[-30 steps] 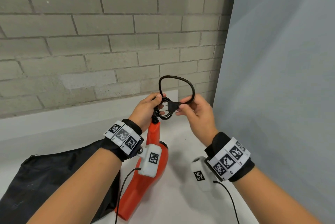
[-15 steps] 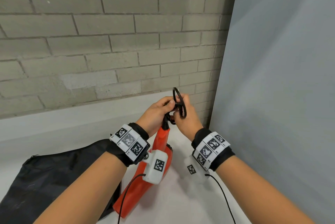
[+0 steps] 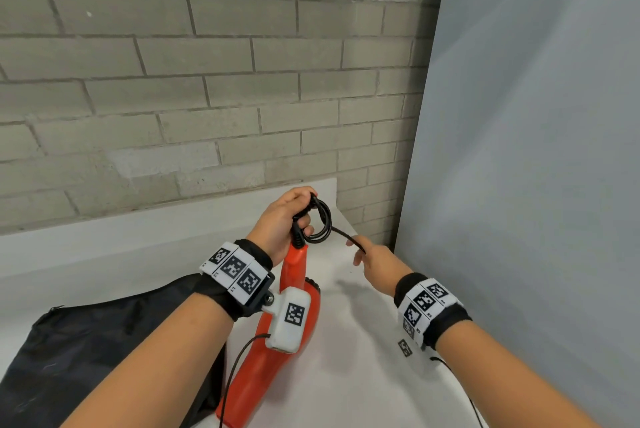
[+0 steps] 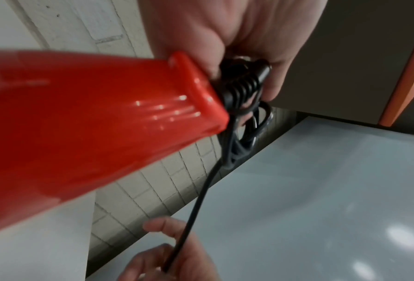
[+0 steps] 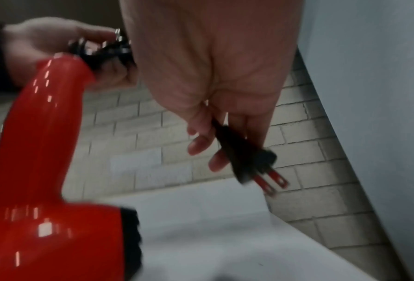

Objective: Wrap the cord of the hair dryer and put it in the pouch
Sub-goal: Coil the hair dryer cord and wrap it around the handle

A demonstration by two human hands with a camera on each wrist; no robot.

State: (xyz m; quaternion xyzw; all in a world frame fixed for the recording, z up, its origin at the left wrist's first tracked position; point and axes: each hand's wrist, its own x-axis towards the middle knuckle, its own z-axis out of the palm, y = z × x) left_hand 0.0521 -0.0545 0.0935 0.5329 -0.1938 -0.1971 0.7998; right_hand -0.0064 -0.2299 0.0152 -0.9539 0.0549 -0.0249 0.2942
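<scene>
The red hair dryer (image 3: pixel 294 289) stands with its handle up over the white table; it also fills the left of the left wrist view as the dryer (image 4: pixel 81 114) and of the right wrist view as the dryer (image 5: pixel 44 133). My left hand (image 3: pixel 287 216) grips the handle top together with the coiled black cord (image 3: pixel 320 223). A short cord length runs right to my right hand (image 3: pixel 374 263), which pinches the black plug (image 5: pixel 247 159), prongs pointing away. The black pouch (image 3: pixel 86 351) lies flat at the lower left.
A grey brick wall (image 3: pixel 207 81) stands behind the white table (image 3: pixel 363 341), whose far right corner lies near the hands. A pale grey panel (image 3: pixel 536 150) closes off the right side. Thin sensor cables hang from both wrists.
The hands were together at the coil; now my right hand has drawn away to the right and down, pulling the plug end of the cord out taut from the coil.
</scene>
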